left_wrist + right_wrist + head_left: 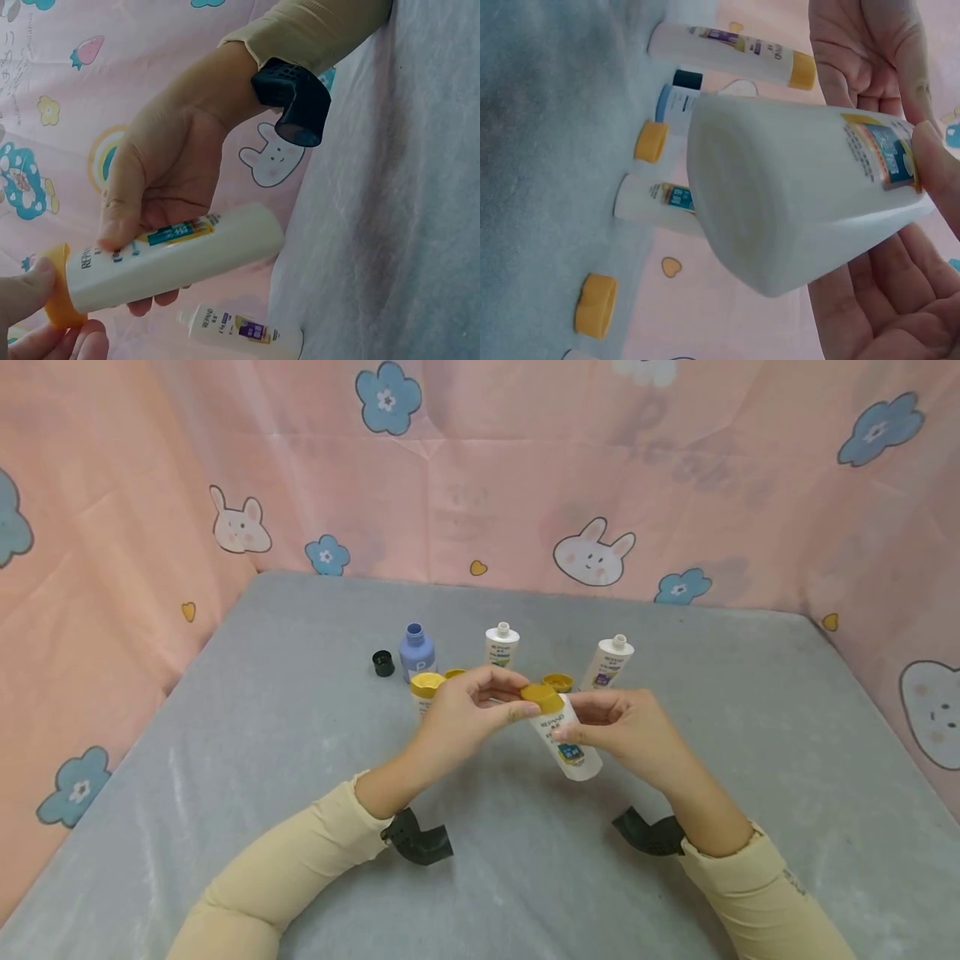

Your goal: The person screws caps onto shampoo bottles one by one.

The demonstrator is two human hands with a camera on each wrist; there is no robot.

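Between both hands a white bottle (576, 762) with a flip-top-shaped yellow cap (542, 697) is held up, leaning, above the grey table. My left hand (471, 708) pinches the cap between thumb and fingers. My right hand (637, 727) grips the bottle's body, thumb on the labelled front. In the left wrist view, the bottle (172, 266) lies nearly sideways with the cap (60, 289) at its top end. Its flat base faces the camera in the right wrist view, and the label (889, 154) shows beside the right thumb.
Behind the hands stand a blue open bottle (417, 653), two uncapped white bottles (501, 647) and a yellow-capped white bottle (426, 687) partly hidden by the left hand. A black cap (383, 663) and loose yellow caps (558, 682) lie among them. A pink curtain (480, 485) borders the table.
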